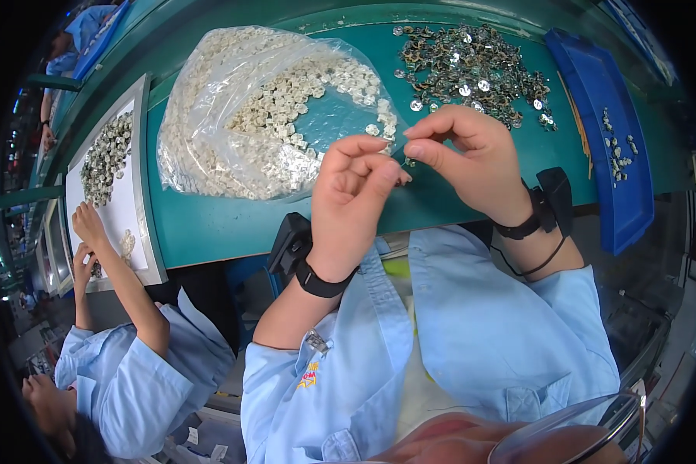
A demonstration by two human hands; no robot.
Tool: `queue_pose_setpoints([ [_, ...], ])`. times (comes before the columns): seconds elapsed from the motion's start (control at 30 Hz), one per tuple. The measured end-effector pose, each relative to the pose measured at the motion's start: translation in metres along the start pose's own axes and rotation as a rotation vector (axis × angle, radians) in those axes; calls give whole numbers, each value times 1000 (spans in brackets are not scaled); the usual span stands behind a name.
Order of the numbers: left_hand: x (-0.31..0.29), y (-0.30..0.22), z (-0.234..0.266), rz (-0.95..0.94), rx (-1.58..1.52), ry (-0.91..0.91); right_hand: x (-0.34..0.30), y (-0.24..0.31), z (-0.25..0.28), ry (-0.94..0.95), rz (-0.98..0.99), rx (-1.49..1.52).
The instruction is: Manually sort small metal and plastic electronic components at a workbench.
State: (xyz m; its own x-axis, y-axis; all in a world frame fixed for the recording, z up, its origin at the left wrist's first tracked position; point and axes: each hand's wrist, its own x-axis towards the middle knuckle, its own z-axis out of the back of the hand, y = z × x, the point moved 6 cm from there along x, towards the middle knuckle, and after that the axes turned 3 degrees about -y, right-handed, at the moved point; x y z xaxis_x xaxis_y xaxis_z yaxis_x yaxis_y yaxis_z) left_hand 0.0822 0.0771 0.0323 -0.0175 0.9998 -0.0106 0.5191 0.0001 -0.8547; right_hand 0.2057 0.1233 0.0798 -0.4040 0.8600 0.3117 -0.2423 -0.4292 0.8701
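My two hands meet over the near part of the green table [209, 232], fingertips close together. My left hand [353, 197] is closed, thumb against curled fingers; what it grips is mostly hidden. In a pinch, the thumb and forefinger of my right hand [475, 158] have a small, dark metal piece [410, 162] at their tips, too small to name exactly. Just beyond my left hand lies a clear plastic bag [209, 100] with many small, whitish plastic parts [263, 108] in and before its mouth. Beyond my right hand spreads a heap of small, shiny metal parts [472, 66].
A blue tray [626, 209] holding several small parts stands at the right, with thin wooden sticks [578, 124] beside it. To the left, a co-worker [131, 371] handles parts at a white, metal-framed tray [135, 193]. Another person [77, 39] is at the far left.
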Motion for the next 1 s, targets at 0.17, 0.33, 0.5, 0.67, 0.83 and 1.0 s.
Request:
queue_pose_setpoints([
  [0.17,2,6,7,32,-53,-41,-3,-8,3,-12,-16,126],
  [0.33,1,7,5,-25,-79,-53,-12,-10,-11,57,-154,343],
  [0.5,-1,8,-1,36,-73,18,-3,-2,-6,159,85,100],
  [0.67,0,14,4,182,-32,77,3,8,-5,228,358,-137],
  [0.83,-8,18,21,117,10,43,2,7,-18,193,275,-191],
  [1.0,-15,11,40,57,32,-82,14,-13,-14,20,238,-274],
])
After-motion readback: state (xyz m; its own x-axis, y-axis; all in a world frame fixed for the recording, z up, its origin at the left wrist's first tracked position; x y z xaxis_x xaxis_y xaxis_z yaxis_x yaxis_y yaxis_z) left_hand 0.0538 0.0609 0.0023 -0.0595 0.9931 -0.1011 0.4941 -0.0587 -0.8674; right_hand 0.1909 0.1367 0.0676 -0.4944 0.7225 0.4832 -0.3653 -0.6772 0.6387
